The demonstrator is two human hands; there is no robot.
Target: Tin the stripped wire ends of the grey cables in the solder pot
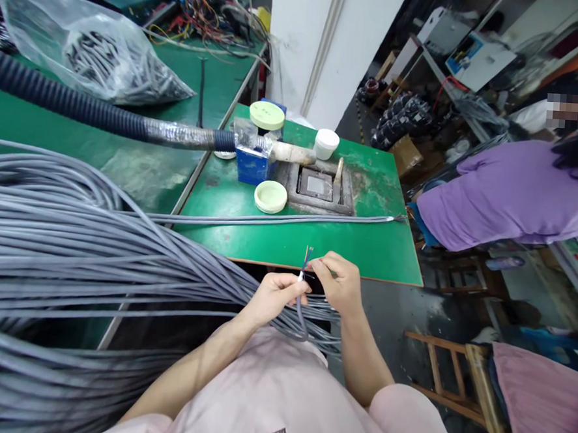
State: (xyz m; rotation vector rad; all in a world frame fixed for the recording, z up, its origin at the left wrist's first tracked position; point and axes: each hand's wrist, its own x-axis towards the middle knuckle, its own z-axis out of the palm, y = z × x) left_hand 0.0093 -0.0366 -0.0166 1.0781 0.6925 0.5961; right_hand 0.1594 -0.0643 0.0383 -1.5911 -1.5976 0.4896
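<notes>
My left hand (284, 293) is closed around the end of a grey cable (301, 318), just below where its sheath is stripped. Thin coloured wires (307, 257) fan upward from that end. At their right side, my right hand (337, 278) pinches with thumb and forefinger at one of these wires; its exact grip is too small to make out. A big bundle of grey cables (71, 249) stretches from the left toward my lap. Two more grey cables (279, 220) lie across the green table (375, 254), with bared wire ends at the right.
Beyond the cables stand a square metal solder pot (351, 204), a pale round dish (270, 197), a white tub (326, 143) and a blue box (253, 165). A ribbed hose (113, 119) crosses from the left. A person in purple (511, 184) is at the right, near a wooden stool (484, 392).
</notes>
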